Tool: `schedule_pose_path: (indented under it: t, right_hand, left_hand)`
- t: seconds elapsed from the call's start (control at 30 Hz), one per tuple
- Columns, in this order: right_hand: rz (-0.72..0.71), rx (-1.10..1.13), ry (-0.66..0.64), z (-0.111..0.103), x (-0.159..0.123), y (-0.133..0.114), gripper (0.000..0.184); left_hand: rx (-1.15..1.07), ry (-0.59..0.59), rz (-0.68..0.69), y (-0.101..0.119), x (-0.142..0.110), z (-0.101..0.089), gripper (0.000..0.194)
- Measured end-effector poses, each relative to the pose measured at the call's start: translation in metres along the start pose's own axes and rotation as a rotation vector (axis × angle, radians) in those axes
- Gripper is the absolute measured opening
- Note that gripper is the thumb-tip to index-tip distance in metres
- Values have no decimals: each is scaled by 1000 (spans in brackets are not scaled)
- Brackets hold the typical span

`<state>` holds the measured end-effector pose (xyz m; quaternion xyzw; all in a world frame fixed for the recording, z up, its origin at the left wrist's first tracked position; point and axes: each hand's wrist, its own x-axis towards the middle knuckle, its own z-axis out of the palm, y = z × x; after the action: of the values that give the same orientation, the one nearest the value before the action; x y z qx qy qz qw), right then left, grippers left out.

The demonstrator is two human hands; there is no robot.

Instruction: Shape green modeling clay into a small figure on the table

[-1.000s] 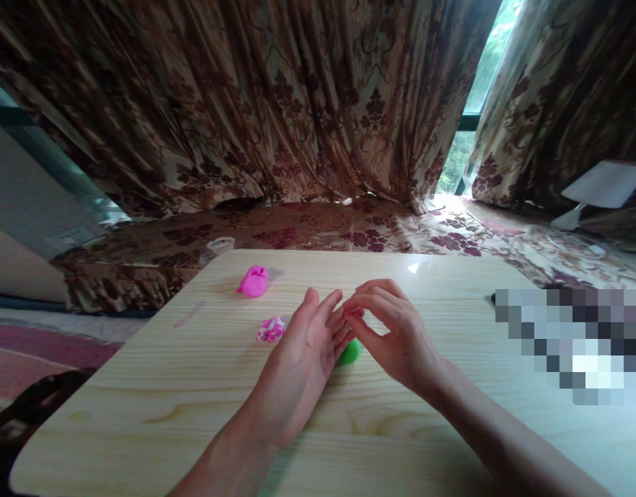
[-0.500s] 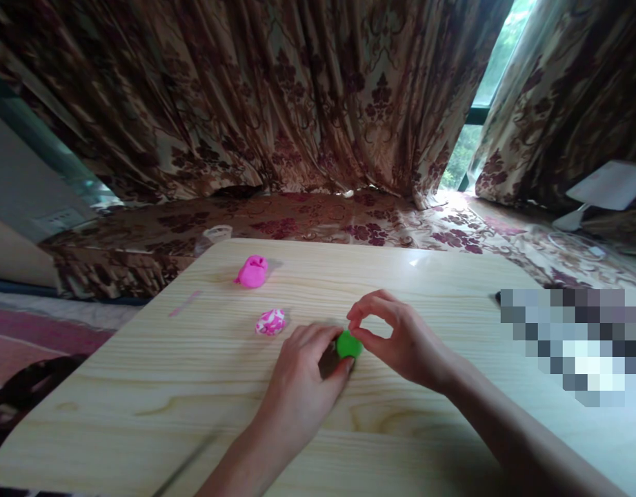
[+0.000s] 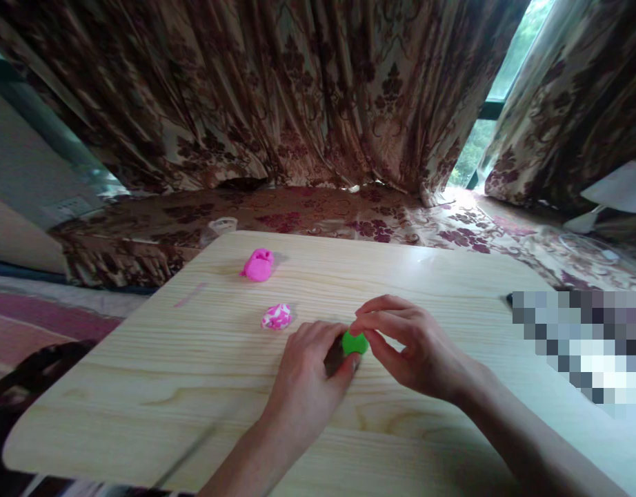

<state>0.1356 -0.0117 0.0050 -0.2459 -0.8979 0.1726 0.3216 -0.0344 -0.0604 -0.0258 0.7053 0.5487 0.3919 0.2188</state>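
Note:
A small, rounded lump of green modelling clay [image 3: 354, 343] is between my two hands, just above or on the table. My left hand [image 3: 310, 366] is curled round its left side, thumb below and fingers above. From the right, my right hand [image 3: 408, 342] pinches at its upper edge with thumb and fingertips. The fingertips hide part of that edge. Left of my hands lies a pink-and-white marbled lump of clay [image 3: 276, 317]. Farther back sits a bright pink lump [image 3: 258, 266] with a hollow or fold in its top.
The pale wood-grain table [image 3: 194, 373] has a faint pink smear [image 3: 190, 295] on its left part. A blurred-out object [image 3: 581, 338] covers the right side. Behind the table are a patterned ledge [image 3: 318, 214], a curtain [image 3: 276, 90] and a white lamp [image 3: 621, 186].
The whole view has shifted slightly, so things sit a little farther right. My right fingers have closed up more, with the thumb lower on the green clay. My left hand keeps its hold.

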Motion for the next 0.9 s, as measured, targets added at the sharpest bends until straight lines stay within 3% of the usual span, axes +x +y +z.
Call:
schedule_pose_path:
  t: [0.3, 0.4, 0.5, 0.63, 0.7, 0.8, 0.9]
  right_hand:
    - [82, 57, 24, -2, 0, 0, 20]
    - [93, 60, 90, -3, 2, -1, 20]
    - [110, 66, 166, -5, 3, -2, 20]
    - [107, 63, 166, -1, 4, -2, 19]
    - [108, 64, 160, 1, 3, -2, 18]
    - [117, 94, 171, 4, 3, -4, 18]
    - [144, 173, 201, 5, 5, -9, 15]
  left_hand:
    - [116, 0, 36, -3, -1, 4, 25]
    - [120, 6, 43, 0, -4, 1, 30]
    - [186, 89, 53, -3, -8, -14, 38]
    - [401, 307, -22, -28, -6, -47, 34]
    - [493, 287, -72, -42, -2, -59, 34]
    - [380, 212, -137, -48, 1, -64, 28]
    - [-10, 140, -226, -32, -2, -57, 32]
